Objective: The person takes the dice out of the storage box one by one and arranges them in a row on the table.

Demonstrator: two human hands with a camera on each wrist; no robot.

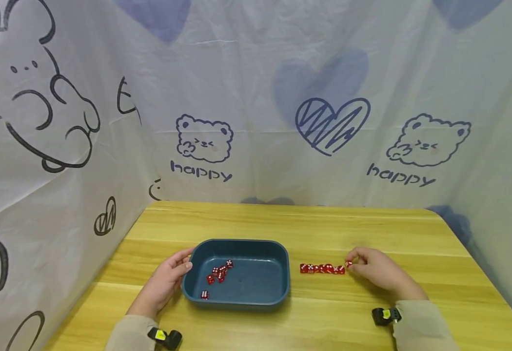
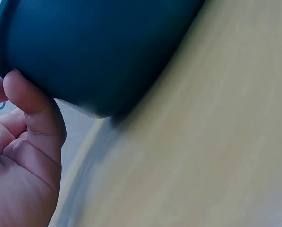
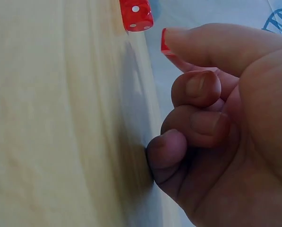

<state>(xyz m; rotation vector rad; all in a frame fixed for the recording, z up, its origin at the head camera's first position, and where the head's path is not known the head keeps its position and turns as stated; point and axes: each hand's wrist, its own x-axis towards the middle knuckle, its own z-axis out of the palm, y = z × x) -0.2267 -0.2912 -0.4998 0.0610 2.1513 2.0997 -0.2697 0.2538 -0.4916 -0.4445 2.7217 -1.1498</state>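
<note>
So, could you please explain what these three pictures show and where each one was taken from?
There is no machine here: a person works with bare hands and wears three cameras. The wide picture comes from the head camera; the two close-ups come from the wrists. On the wooden table stands a blue tray holding loose red dice. The left hand rests against the tray's left end; its wrist camera shows the thumb touching the tray wall. To the right of the tray lies a row of dice. The right hand pinches a single red die at that row's right end.
</note>
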